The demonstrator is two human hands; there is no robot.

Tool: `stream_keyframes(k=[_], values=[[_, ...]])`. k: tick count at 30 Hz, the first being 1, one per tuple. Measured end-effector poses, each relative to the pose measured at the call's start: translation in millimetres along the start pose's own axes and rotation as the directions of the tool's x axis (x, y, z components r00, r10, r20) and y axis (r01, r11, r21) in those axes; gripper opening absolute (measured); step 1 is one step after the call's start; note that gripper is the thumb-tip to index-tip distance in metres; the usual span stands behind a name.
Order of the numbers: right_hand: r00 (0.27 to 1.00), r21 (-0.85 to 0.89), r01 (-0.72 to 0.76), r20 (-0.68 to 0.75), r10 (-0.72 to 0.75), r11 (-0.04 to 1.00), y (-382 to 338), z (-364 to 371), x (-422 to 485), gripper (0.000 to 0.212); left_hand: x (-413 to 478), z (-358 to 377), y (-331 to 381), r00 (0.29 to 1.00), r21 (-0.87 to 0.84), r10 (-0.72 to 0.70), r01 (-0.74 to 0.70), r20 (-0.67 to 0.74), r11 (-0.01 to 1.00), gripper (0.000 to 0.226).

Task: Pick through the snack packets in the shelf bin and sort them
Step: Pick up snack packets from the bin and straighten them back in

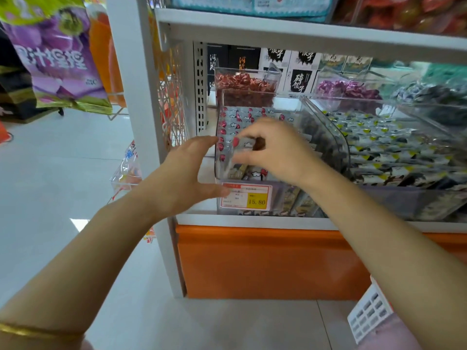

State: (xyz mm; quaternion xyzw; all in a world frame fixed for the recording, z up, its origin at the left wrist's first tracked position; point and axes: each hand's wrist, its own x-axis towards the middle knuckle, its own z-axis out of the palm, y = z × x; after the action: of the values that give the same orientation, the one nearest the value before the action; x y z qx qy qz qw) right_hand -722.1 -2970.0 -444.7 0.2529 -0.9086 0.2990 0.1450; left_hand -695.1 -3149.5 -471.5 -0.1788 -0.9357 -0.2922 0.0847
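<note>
While the right hand (278, 152) pinches a packet (241, 146) just above the bin (219, 176), left hand (184, 173) spread against the bin's left wall, holding nothing, more packets (242, 117) inside, price tag (246, 197) on its front.

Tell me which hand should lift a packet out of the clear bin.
Right. The right hand is over the bin, its fingers pinching a silver packet; the left hand sits outside at the bin's front left corner, fingers straight.
</note>
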Motion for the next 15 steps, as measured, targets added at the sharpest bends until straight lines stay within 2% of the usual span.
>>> stream_keyframes(k=[2,6,8,10,11,13,15], values=[[1.0,-0.046,0.013,0.018,-0.012,0.999,-0.4,13.7,0.7,0.022,0.6,0.4,0.1,1.0,0.004,-0.011,0.011,0.014,1.0,0.095],[0.984,-0.292,0.117,0.161,-0.072,0.949,5.6,23.9,2.7,0.022,2.3,0.7,-0.3,1.0,0.013,-0.002,0.002,0.003,1.0,0.094],[0.975,-0.222,0.105,0.215,-0.056,0.969,8.1,14.8,9.2,0.024,3.0,-0.2,-0.9,1.0,0.008,0.003,-0.003,-0.003,1.0,0.092],[0.992,-0.043,0.021,0.127,-0.015,0.999,7.9,2.3,19.3,0.018,3.5,-2.1,-1.9,1.0,0.013,0.01,-0.01,-0.009,1.0,0.089],[0.998,-0.007,0.002,0.061,-0.002,1.0,8.2,-1.4,24.5,0.015,3.8,-3.0,-2.6,1.0,0.017,0.011,-0.011,-0.014,1.0,0.088],[0.999,-0.079,0.003,0.05,0.001,0.997,8.9,-0.4,33.1,0.012,4.2,-3.7,-3.0,1.0,0.018,0.006,-0.005,-0.019,1.0,0.086],[0.988,-0.244,0.041,0.158,-0.002,0.969,8.3,9.1,38.0,0.014,3.8,-3.2,-2.6,1.0,0.02,0.003,-0.003,-0.02,1.0,0.085]])
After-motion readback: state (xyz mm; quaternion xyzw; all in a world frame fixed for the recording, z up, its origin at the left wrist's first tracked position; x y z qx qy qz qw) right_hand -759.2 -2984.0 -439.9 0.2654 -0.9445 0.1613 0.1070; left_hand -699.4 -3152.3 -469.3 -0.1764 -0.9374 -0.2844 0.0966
